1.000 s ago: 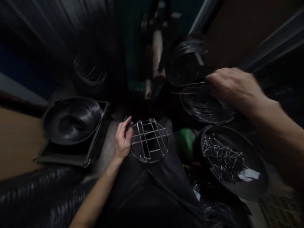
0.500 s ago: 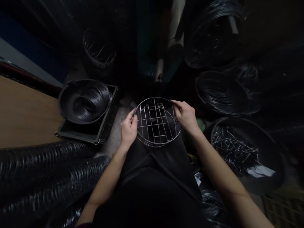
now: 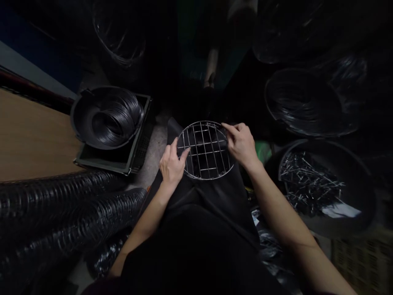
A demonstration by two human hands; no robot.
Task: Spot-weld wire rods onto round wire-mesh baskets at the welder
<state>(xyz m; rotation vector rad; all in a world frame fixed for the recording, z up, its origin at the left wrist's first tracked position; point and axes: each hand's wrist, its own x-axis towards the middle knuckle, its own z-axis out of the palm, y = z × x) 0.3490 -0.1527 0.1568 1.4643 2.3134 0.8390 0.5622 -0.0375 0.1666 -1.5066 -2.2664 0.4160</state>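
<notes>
A round wire rack [image 3: 204, 144], with a ring rim and a crossed grid of thin bars, lies nearly level above my lap. At its right rim, my right hand [image 3: 242, 146] is closed, the index finger stretched along the far right edge and the other fingers curled. My left hand [image 3: 172, 164] holds the left rim, its thumb over the grid and its fingers at the outer edge. The fingertips under the rim are partly hidden. Dark cloth of my trousers [image 3: 211, 196] shows beneath the rack.
A basin [image 3: 80, 123] with a wire coil [image 3: 121, 116] rests on a crate [image 3: 101, 164] at left. Stacked wire rings [image 3: 76, 221] lie below it. At right stand a tub [image 3: 362, 184] of short wire pieces [image 3: 310, 176] and another basin [image 3: 307, 102]. A person's foot [image 3: 209, 78] shows ahead.
The rack has tilted flatter, so its lower ring no longer shows apart from the grid. My left thumb has moved inward over the grid. The view has shifted slightly.
</notes>
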